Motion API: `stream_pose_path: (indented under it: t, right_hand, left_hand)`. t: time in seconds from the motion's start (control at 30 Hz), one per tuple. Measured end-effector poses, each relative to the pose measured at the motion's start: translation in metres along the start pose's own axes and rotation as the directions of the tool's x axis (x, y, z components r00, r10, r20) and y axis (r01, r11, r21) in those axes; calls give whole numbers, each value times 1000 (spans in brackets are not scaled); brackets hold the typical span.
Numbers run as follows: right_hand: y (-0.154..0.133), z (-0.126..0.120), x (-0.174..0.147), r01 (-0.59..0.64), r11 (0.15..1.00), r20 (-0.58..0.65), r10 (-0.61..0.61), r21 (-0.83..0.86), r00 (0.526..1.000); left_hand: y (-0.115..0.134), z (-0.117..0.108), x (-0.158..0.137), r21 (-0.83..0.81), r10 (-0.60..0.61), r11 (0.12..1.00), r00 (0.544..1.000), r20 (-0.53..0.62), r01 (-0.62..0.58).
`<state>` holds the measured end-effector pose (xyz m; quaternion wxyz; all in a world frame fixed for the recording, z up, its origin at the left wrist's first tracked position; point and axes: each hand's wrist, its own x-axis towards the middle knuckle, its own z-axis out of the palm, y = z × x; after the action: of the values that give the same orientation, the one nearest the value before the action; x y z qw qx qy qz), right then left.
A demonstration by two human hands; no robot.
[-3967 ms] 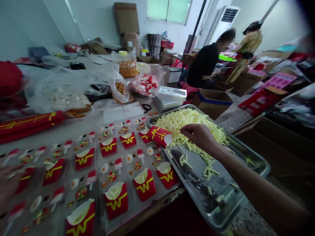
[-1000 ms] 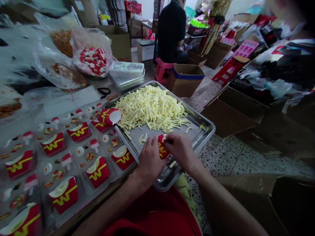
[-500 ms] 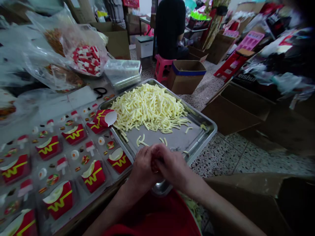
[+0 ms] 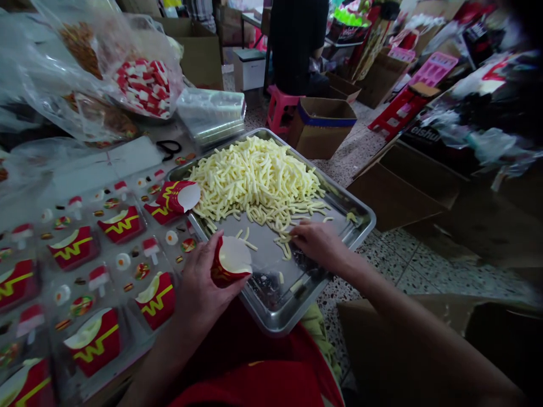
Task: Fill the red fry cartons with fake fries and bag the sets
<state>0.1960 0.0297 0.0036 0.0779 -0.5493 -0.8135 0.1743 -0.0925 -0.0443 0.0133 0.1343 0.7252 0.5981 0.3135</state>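
My left hand (image 4: pixel 197 288) is wrapped round a small red french-fry carton (image 4: pixel 232 259), its pale back panel and opening facing up, over the tray's near left edge. My right hand (image 4: pixel 320 244) reaches over the metal tray (image 4: pixel 278 321), its fingers pinched at loose pale-yellow fries (image 4: pixel 254 181) along the front of the heap. The fingertips are partly hidden. A few single fries lie scattered on the tray floor. Another red carton (image 4: pixel 180 196) with a yellow zigzag leans on the tray's left rim.
Clear plastic trays with filled red cartons (image 4: pixel 93 345) and small food pieces cover the table at left. Black scissors (image 4: pixel 169 150), stacked clear packaging (image 4: pixel 212 116) and bags of red-and-white pieces (image 4: pixel 144 87) lie behind. Cardboard boxes (image 4: pixel 324 127) and a seated person (image 4: pixel 299 48) are beyond.
My hands were together at the tray's near corner and have parted. The left moved left with the carton, now visible; the right moved forward to the fries.
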Motion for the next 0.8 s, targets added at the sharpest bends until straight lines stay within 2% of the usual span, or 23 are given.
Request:
stream_pose_path:
  t: [0.07,0.13,0.2,0.27,0.4,0.5,0.7,0.8]
  right_hand:
    - [-1,-2,-11,-60,992,1,61,109,998]
    - [2,-7,-20,-129,978,-62,140,164,988]
    - [4,-13,-27,-166,975,-129,185,147,974]
    - [1,-17,-31,-141,982,-142,158,127,977]
    - [-18,-19,-39,11,990,-75,0,141,997]
    - [-34,-16,-43,53,992,23,-56,112,998]
    - [-55,4,-46,-71,995,99,78,-73,992]
    - [-59,18,-44,-119,985,86,131,-125,988]
  left_hand:
    - [-4,-7,-3,9,-42,999,999,13,42]
    - [-5,-12,-2,19,-67,998,998,19,67]
    - [-3,-15,1,26,-67,997,998,18,66]
    - [0,-16,7,29,-48,998,999,6,48]
    - [1,-18,10,40,-27,999,999,-37,28]
    - [-3,-22,6,42,-19,999,999,-32,20]
    - [-7,-25,1,42,-9,999,999,-33,10]
    - [1,-19,3,45,11,999,1000,27,-12]
